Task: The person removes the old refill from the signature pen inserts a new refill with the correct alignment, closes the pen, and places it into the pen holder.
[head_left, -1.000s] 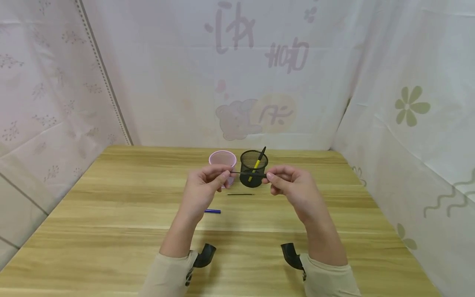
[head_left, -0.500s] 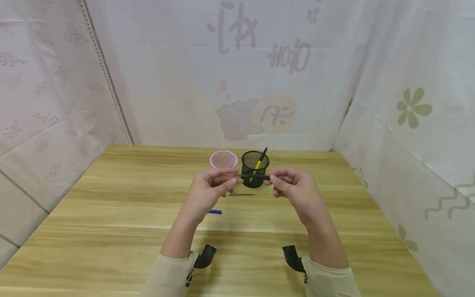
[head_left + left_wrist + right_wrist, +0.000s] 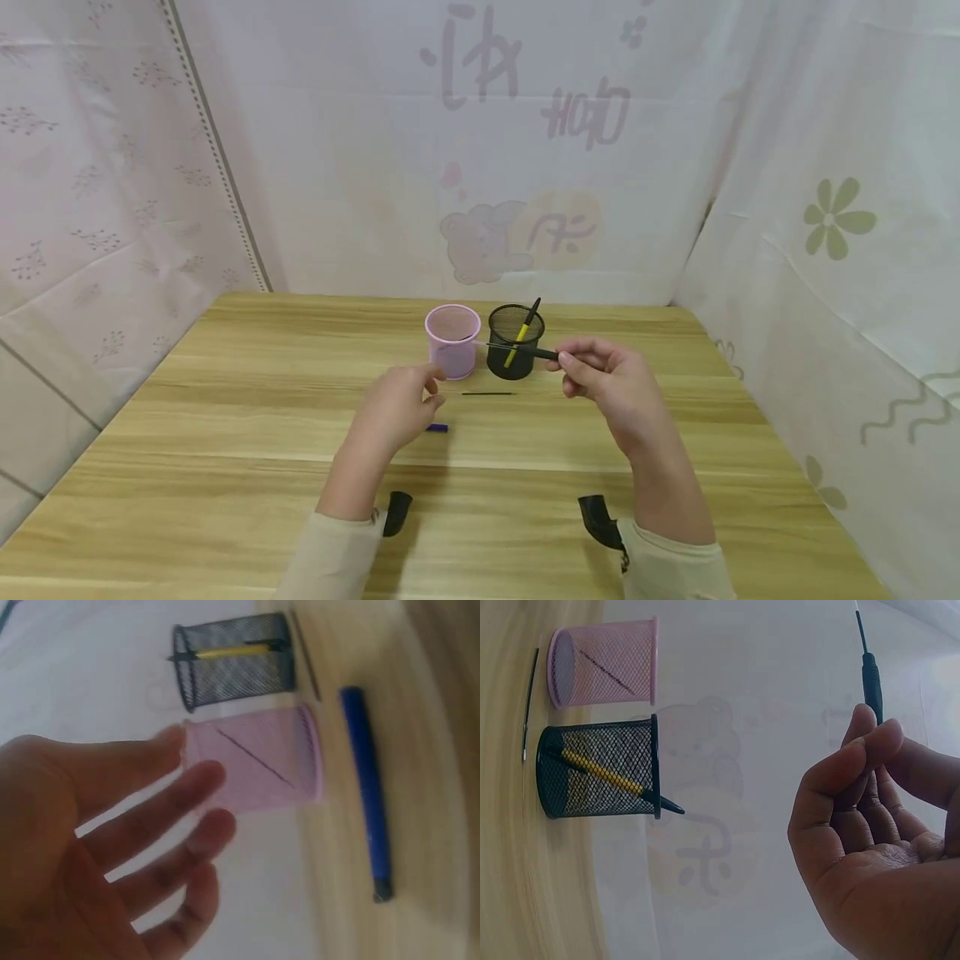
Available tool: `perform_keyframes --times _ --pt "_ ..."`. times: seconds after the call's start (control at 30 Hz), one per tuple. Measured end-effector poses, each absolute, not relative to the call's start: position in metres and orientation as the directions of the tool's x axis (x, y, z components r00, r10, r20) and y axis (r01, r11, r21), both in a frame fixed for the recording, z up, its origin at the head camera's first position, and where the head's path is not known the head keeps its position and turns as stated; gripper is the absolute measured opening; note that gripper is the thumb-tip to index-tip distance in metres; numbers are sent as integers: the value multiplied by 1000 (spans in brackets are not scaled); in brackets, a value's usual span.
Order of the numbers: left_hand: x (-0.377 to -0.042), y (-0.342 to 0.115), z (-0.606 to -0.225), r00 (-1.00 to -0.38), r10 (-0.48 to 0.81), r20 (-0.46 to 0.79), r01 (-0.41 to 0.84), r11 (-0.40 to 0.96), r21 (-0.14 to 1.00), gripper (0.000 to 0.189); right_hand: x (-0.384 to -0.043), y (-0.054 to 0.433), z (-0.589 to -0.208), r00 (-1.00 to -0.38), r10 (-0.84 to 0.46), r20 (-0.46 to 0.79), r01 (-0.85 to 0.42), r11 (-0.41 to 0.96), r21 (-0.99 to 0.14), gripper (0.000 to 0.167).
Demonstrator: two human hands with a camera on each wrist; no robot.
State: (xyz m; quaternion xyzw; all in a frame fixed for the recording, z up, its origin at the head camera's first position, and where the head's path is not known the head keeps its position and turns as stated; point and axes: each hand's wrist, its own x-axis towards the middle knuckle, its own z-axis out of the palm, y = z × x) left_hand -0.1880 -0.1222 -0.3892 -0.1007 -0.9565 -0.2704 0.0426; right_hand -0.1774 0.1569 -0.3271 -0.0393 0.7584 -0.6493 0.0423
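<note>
My right hand (image 3: 611, 379) pinches a slim black-handled tool (image 3: 872, 679) between thumb and fingertips. Its handle has a ribbed section, and a thin shaft sticks out toward the left, pale at its tip. In the head view this tool overlaps the black mesh cup (image 3: 512, 367), which holds a yellow-and-black pen (image 3: 604, 771). My left hand (image 3: 112, 832) holds nothing, its fingers spread and slightly bent in front of the pink mesh cup (image 3: 262, 742). A thin dark rod (image 3: 255, 755) leans inside that cup.
On the wooden table (image 3: 510, 517), a thin dark rod (image 3: 487, 393) lies in front of the cups. A blue pen-like stick (image 3: 367, 787) lies nearer, partly hidden by the left hand in the head view. Patterned white curtains (image 3: 337, 167) hang around the table.
My left hand has let go of the tool's thin end and moved down and left, uncovering the pink cup. The right hand keeps the tool and has shifted slightly right.
</note>
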Motion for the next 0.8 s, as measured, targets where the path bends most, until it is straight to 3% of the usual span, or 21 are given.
perform_keyframes --times 0.1,0.2,0.53,0.8 --pt "-188 -125 -397 -979 172 105 198 920 338 27 -178 157 -327 -992 -122 -5 -13 144 -990 20" --pt "-188 -128 -403 -984 165 71 178 945 276 28 -178 157 -326 -992 -130 4 -21 130 -991 18" --pt "-193 -129 -415 -984 170 -57 153 962 227 24 -180 159 -326 -990 -135 28 -43 108 -993 14" --pt "-190 -127 -417 -980 181 -78 162 966 200 15 -181 157 -325 -989 -142 39 -56 115 -992 14"
